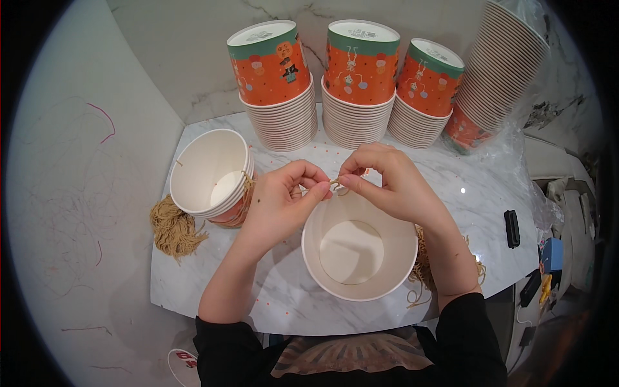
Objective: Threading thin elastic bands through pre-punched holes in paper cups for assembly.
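Observation:
A white-lined paper bucket (351, 251) stands upright in front of me with its mouth toward me. Over its far rim, my left hand (291, 193) and my right hand (385, 177) meet, each pinching a tan cord (334, 184) between thumb and fingers. The cord's lower part is hidden by my fingers. To the left, a short stack of nested paper buckets (211, 169) leans toward me, with tan cord at its rim. Bundles of tan cord lie beside that stack (177, 226) and right of the front bucket, partly under my right forearm (422, 264).
Inverted stacks of orange and green paper buckets (277, 77), (362, 77), (431, 90) line the back wall. A tall leaning stack (500, 71) in clear plastic stands at the back right. A black object (512, 229) lies near the marble table's right edge. Tiny orange bits dot the tabletop.

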Available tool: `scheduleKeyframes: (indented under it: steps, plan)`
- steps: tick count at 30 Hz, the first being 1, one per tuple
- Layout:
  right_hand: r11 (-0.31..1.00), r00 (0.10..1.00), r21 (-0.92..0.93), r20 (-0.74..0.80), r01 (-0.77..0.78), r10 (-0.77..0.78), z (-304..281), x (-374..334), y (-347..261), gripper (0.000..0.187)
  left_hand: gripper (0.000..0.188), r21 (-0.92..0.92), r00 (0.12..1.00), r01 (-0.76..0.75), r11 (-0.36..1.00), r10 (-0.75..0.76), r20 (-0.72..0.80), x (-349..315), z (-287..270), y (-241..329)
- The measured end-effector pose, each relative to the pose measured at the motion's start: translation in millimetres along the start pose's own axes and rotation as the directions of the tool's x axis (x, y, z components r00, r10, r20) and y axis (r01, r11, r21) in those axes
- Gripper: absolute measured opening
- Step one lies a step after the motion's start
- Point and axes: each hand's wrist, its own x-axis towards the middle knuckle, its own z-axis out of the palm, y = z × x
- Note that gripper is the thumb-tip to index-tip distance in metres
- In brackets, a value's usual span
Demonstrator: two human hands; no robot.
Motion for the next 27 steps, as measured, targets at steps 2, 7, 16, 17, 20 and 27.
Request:
scheduleKeyframes:
  steps: [2,7,16,17,20,27]
  plan:
    - [1.000,1.000,0.008,-0.014,-0.022,0.022,1.0,0.0,-0.7,0.014,0.011,0.025,1.000,-0.023,0.999,0.023,-0.004,-0.8,0.5,1.8]
    - [0.999,1.000,0.032,-0.021,-0.016,0.016,2.6,-0.1,-1.0,0.012,0.010,0.094,0.999,0.003,0.996,-0.007,0.040,-2.9,1.6,10.1]
    - [0.998,0.996,0.008,0.058,0.060,-0.060,-3.3,-2.1,-4.7,0.011,0.007,0.282,0.992,-0.111,0.953,0.123,-0.027,-6.1,7.8,15.8]
    - [0.999,0.995,0.021,0.082,0.050,-0.051,-4.6,-1.2,-3.0,0.013,0.007,0.391,0.986,-0.135,0.910,0.163,-0.040,-6.8,9.1,17.7]
    - [0.998,0.998,0.042,0.056,0.038,-0.041,-2.7,1.7,3.8,0.013,0.008,0.456,0.973,-0.166,0.874,0.221,-0.070,-4.9,9.0,11.6]
    - [0.955,0.957,0.201,0.236,-0.219,0.169,-4.1,-3.4,10.6,0.018,0.011,0.311,0.996,-0.078,0.947,0.085,-0.008,0.3,-3.8,6.8]
